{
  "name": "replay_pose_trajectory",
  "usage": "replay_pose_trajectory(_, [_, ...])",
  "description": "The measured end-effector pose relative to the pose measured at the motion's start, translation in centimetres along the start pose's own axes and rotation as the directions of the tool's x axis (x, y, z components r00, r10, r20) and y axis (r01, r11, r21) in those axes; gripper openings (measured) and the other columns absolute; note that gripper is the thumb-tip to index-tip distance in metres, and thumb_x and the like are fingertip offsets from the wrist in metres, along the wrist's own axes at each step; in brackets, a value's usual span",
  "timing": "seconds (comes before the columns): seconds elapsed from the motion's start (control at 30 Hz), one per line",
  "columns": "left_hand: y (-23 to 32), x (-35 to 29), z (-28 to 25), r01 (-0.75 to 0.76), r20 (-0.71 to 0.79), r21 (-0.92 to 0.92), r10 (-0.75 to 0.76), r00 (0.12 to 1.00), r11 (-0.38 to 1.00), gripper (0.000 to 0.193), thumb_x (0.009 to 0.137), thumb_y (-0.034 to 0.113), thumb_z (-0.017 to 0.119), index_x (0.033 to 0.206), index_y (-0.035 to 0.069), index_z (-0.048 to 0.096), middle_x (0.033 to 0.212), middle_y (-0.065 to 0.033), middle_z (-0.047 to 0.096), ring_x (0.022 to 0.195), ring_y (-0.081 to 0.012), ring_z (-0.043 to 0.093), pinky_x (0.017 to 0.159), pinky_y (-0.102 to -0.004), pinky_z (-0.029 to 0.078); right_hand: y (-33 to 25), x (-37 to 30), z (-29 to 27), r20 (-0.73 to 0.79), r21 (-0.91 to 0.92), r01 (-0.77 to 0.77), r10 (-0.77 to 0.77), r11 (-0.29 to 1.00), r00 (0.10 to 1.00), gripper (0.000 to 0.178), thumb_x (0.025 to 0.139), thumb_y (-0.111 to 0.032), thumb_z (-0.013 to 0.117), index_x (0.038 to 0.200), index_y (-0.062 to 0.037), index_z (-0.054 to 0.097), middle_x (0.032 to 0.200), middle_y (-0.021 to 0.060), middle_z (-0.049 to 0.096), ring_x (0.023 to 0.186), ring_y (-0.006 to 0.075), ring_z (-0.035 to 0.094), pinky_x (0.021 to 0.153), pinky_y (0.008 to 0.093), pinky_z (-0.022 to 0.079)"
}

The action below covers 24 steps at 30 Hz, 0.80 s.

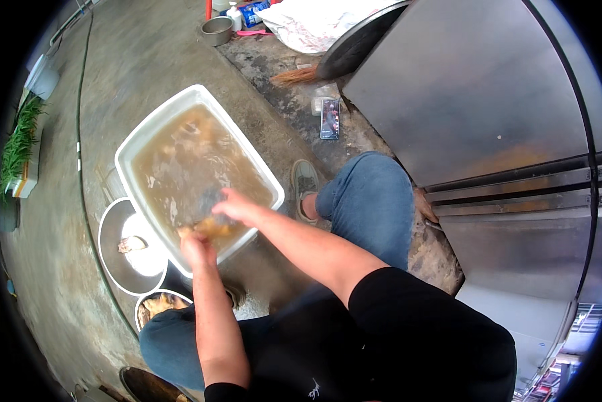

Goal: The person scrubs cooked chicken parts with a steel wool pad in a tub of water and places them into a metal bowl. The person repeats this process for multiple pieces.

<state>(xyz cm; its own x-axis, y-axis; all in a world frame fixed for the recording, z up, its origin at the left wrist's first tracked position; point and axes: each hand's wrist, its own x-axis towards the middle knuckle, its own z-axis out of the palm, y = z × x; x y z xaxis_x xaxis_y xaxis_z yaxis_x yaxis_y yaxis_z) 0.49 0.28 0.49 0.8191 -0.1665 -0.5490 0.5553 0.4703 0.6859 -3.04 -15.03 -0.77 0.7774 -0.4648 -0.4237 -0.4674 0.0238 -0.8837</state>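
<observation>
A large white tub (123, 171) holds murky brown water with pale yellowish shapes in it. Over its near end, my left hand (199, 248) is closed on a yellowish-brown piece (214, 226), blurred by motion; its kind cannot be made out. Just to the right and a little farther, my right hand (239, 206) reaches over the water beside that piece. A grey smear lies at its fingertips, and motion hides whether the fingers grip anything.
Left of the tub stand a metal bowl (106, 249) with a small pale piece (132, 244) inside and a smaller bowl of yellowish pieces (160, 305). A phone (329, 119) lies ahead right, near a straw broom (294, 76). Steel cabinet doors (488, 100) border the right; a hose (80, 134) runs along the left.
</observation>
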Motion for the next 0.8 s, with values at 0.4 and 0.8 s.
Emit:
replay_pose_trajectory(0.4, [0.4, 0.1, -0.8, -0.047, -0.021, 0.083, 0.049, 0.999, 0.995, 0.044, 0.059, -0.013, 0.043, 0.100, -0.001, 0.052, 0.098, -0.0082, 0.052, 0.086, -0.0235, 0.055, 0.073, -0.0307, 0.047, -3.9, -3.2, 1.8, 0.162, 0.150, -0.020, -0.004, 0.988, 0.987, 0.054, 0.079, -0.021, 0.066, 0.123, 0.0062, 0.051, 0.112, 0.0235, 0.063, 0.104, 0.0310, 0.061, 0.089, 0.0403, 0.048])
replay_pose_trajectory(0.8, [-0.8, 0.0, -1.1, -0.070, 0.132, 0.153, 0.050, 0.990, 0.986, 0.046, 0.056, -0.015, 0.041, 0.097, -0.002, 0.056, 0.097, -0.0076, 0.057, 0.088, -0.0208, 0.055, 0.070, -0.0264, 0.043, -2.0, 0.0, -0.2, 0.238, 0.086, -0.208, 0.182, 0.974, 0.954, 0.054, 0.077, -0.019, 0.067, 0.124, 0.0030, 0.052, 0.111, 0.0252, 0.062, 0.100, 0.0346, 0.062, 0.085, 0.0407, 0.049])
